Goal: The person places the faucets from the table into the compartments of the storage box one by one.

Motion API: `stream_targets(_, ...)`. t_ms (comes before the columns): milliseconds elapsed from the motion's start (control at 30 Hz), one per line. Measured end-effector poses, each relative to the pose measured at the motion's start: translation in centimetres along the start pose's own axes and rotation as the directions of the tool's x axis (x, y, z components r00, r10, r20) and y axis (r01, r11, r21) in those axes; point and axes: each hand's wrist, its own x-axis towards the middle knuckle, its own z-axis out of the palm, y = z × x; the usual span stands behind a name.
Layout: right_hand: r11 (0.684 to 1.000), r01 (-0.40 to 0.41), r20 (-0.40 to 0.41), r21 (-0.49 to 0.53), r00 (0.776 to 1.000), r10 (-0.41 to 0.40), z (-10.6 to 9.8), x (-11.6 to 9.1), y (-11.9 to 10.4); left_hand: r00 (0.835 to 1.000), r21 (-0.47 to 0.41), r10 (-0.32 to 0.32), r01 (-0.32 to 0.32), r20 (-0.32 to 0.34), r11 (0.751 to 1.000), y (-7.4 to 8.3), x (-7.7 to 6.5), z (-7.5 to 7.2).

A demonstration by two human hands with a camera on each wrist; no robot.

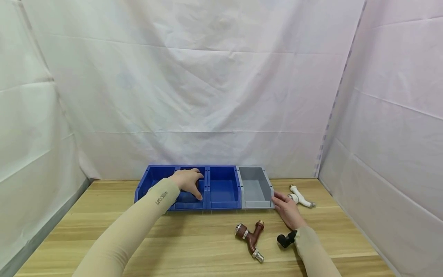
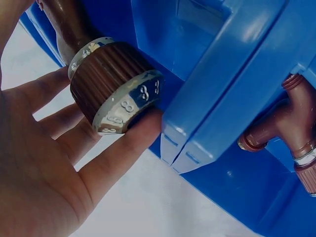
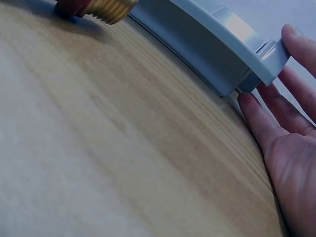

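My left hand reaches into the second blue bin from the left. Its fingers curve round a brown tap with a ribbed knob and silvery numbered rim. One fingertip touches the bin wall in the left wrist view. Another brown tap lies in the neighbouring blue bin, which my left arm partly covers in the head view. My right hand is beside the grey bin, its extended fingers touching the front right corner. On the table in front lies a third brown tap with a brass threaded end.
A white tap lies right of the grey bin, behind my right hand. By my right wrist is a black elbow-shaped piece, partly hidden. The third blue bin stands between the others. White curtains enclose the wooden table.
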Motion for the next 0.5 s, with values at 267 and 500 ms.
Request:
stream_targets(267, 1.0, 0.018, 0.01, 0.0, 1.0, -0.018, -0.1, 0.07, -0.01, 1.0, 0.018, -0.007, 0.007, 0.01, 1.0, -0.14, 0.26, 0.04)
stream_targets(500, 1.0, -0.007, 0.018, 0.01, 1.0, 0.007, 0.07, 0.11, -0.31, 1.0, 0.003, -0.003, 0.003, 0.009, 1.0, -0.2, 0.34, 0.1)
